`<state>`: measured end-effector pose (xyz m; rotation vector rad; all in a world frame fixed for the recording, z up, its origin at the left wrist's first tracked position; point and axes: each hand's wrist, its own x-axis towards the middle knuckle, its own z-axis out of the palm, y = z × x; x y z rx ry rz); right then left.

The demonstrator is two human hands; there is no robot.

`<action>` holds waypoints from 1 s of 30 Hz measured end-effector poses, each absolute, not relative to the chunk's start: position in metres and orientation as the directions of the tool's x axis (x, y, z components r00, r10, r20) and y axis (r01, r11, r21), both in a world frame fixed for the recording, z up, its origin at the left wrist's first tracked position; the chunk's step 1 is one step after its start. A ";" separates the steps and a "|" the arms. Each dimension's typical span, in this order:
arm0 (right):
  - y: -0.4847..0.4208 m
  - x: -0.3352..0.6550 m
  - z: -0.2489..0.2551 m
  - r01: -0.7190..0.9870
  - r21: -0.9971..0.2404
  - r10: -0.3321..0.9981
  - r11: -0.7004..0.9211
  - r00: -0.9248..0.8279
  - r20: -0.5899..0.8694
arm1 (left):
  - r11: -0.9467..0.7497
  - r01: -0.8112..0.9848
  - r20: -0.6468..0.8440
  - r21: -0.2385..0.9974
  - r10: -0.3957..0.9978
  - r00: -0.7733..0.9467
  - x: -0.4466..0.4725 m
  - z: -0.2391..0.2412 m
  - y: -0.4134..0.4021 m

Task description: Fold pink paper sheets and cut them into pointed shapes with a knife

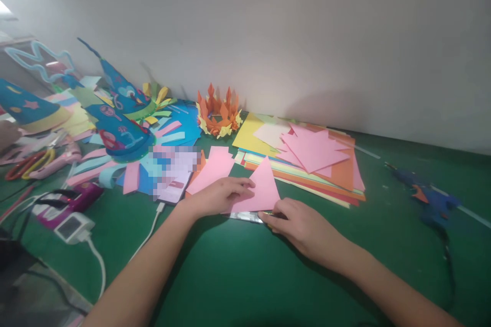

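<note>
A pink folded-looking sheet of paper (264,189) with a pointed top lies on the green table in front of me. My left hand (218,196) rests over its left side with fingers stretched out, pressing on the paper. At the lower right edge is my right hand (303,222), its thumb and fingers closed around something small and dark that is mostly hidden. A shiny silvery strip (245,216) shows under the paper's near edge, by the right fingertips. More pink paper (215,166) lies just beyond my left hand.
Coloured paper sheets (307,184) are stacked behind, topped by pink squares (314,148). An orange paper crown (218,112) stands near the wall. Blue cone hats (120,133), a phone (176,179), scissors (32,163) and a power strip (80,199) sit left. A blue glue gun (425,191) lies right.
</note>
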<state>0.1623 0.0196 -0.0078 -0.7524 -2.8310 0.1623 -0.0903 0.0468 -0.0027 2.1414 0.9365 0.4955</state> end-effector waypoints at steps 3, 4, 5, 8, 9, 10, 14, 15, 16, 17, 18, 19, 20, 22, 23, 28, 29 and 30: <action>0.023 0.172 -0.004 0.476 -0.192 0.506 0.858 -0.849 0.156 | -0.431 0.468 0.031 0.772 0.761 0.648 -0.092 -0.003 0.047; 0.025 0.177 -0.003 0.477 -0.201 0.508 0.855 -0.848 0.151 | -0.421 0.471 0.023 0.775 0.764 0.645 -0.092 -0.003 0.047; 0.027 0.181 -0.001 0.481 -0.210 0.514 0.851 -0.844 0.153 | -0.413 0.473 0.015 0.778 0.766 0.643 -0.093 -0.003 0.048; 0.032 0.190 0.001 0.488 -0.225 0.526 0.843 -0.836 0.156 | -0.392 0.476 -0.007 0.787 0.766 0.643 -0.094 -0.002 0.047; 0.032 0.191 0.001 0.491 -0.222 0.527 0.842 -0.836 0.153 | -0.387 0.474 -0.012 0.790 0.764 0.645 -0.094 -0.001 0.047; 0.031 0.191 0.001 0.497 -0.215 0.531 0.841 -0.834 0.148 | -0.384 0.473 -0.016 0.793 0.763 0.646 -0.094 -0.001 0.047; 0.024 0.179 -0.001 0.527 -0.201 0.556 0.826 -0.820 0.137 | -0.382 0.468 -0.021 0.797 0.757 0.653 -0.096 -0.002 0.047; 0.022 0.175 -0.001 0.529 -0.203 0.559 0.824 -0.817 0.139 | -0.385 0.466 -0.021 0.796 0.753 0.657 -0.096 -0.003 0.048; 0.020 0.171 -0.002 0.526 -0.206 0.557 0.825 -0.819 0.138 | -0.390 0.464 -0.019 0.795 0.750 0.662 -0.097 -0.004 0.048; 0.018 0.167 -0.002 0.521 -0.208 0.552 0.828 -0.822 0.136 | -0.395 0.463 -0.016 0.794 0.746 0.665 -0.098 -0.005 0.048; 0.017 0.163 -0.003 0.515 -0.207 0.545 0.832 -0.827 0.134 | -0.400 0.461 -0.012 0.792 0.744 0.668 -0.098 -0.006 0.049; 0.015 0.159 -0.003 0.506 -0.205 0.536 0.838 -0.833 0.135 | -0.404 0.459 -0.008 0.791 0.743 0.669 -0.099 -0.007 0.049; 0.015 0.156 -0.004 0.498 -0.201 0.528 0.843 -0.838 0.137 | -0.409 0.458 -0.005 0.789 0.742 0.670 -0.099 -0.008 0.049; 0.014 0.151 -0.005 0.488 -0.188 0.516 0.852 -0.843 0.149 | -0.414 0.457 -0.001 0.787 0.740 0.673 -0.099 -0.008 0.049; 0.014 0.149 -0.005 0.486 -0.181 0.513 0.855 -0.844 0.156 | -0.415 0.457 0.000 0.787 0.740 0.673 -0.099 -0.008 0.049; 0.013 0.148 -0.007 0.466 -0.171 0.492 0.868 -0.853 0.172 | -0.413 0.465 0.004 0.783 0.750 0.661 -0.097 -0.007 0.049; 0.012 0.148 -0.007 0.457 -0.172 0.483 0.873 -0.858 0.172 | -0.415 0.466 0.005 0.782 0.751 0.660 -0.096 -0.007 0.049; 0.011 0.148 -0.008 0.449 -0.171 0.475 0.877 -0.863 0.172 | -0.417 0.466 0.008 0.780 0.752 0.659 -0.096 -0.007 0.049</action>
